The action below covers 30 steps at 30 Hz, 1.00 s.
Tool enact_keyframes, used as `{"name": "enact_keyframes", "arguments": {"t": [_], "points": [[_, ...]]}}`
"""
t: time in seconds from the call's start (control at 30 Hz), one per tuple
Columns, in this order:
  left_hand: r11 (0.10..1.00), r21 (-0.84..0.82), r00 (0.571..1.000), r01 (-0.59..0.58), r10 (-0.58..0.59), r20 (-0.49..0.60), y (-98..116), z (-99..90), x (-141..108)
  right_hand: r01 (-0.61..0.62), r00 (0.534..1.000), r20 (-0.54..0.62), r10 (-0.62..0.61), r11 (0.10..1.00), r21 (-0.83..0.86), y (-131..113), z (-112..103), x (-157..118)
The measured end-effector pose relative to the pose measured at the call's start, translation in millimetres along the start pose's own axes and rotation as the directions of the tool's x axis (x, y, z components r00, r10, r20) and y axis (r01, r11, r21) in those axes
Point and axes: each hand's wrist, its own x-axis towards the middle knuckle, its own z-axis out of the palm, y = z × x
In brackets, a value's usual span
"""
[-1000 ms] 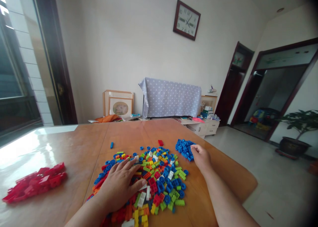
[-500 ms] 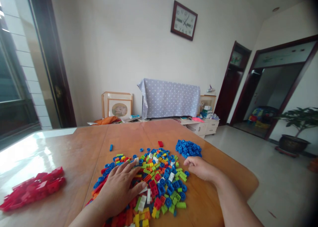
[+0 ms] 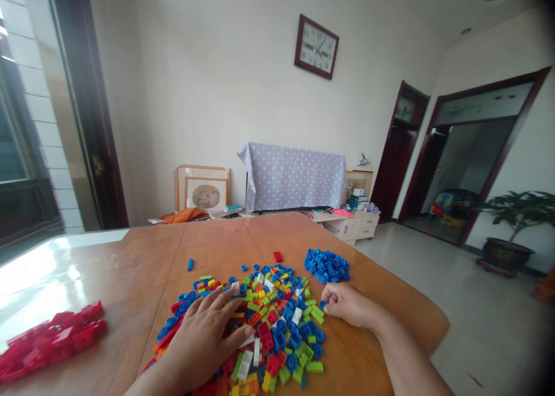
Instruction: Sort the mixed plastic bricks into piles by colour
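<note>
My left hand (image 3: 208, 335) lies spread over the left part of a mixed heap of toy bricks (image 3: 277, 303) in red, blue, green, yellow, orange and white. At the heap's right edge, my right hand (image 3: 349, 306) has its fingers curled at a small round blue piece (image 3: 323, 306); the fingertips partly hide it, and whether they grip it is unclear. Just beyond that hand is a separate pile of blue bricks (image 3: 326, 265).
Red bricks (image 3: 52, 341) form a pile at the table's left. A blue brick (image 3: 189, 264) and a red brick (image 3: 278, 256) lie singly behind the heap. The wooden table (image 3: 390, 286) has a rounded right corner. Beyond it stands a low white cabinet (image 3: 358, 227).
My right hand has moved slightly down and toward the heap's edge, its fingertips now at the round blue piece. The left hand stays spread on the bricks. The view has tilted slightly.
</note>
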Motion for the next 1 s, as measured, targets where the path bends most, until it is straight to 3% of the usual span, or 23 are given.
{"name": "enact_keyframes", "arguments": {"t": [0.1,0.2,0.37,0.5,0.77,1.0], "points": [[1.000,-0.005,1.000,-0.001,0.001,-0.004,-1,0.1,0,0.004,0.982,-0.191,-0.005,1.000,-0.004,4,-7,12],[1.000,-0.008,1.000,-0.010,0.010,-0.010,-3,0.6,0,-0.012,0.906,-0.424,0.004,1.000,-0.016,9,-27,29],[1.000,-0.018,1.000,-0.006,0.005,-0.029,-6,3.4,-2,-0.062,0.824,-0.566,0.024,0.997,-0.048,16,-54,55],[0.999,-0.036,0.999,-0.016,0.015,-0.043,-6,3.8,-2,-0.117,0.793,-0.609,0.033,0.988,-0.099,28,-49,60],[0.999,-0.035,1.000,0.002,-0.003,-0.022,-4,1.7,-1,-0.142,0.821,-0.569,0.036,0.979,-0.143,52,-45,63],[1.000,-0.019,1.000,-0.004,0.003,-0.007,-1,0.2,-1,-0.103,0.809,-0.588,0.012,0.987,-0.121,51,-39,59]]}}
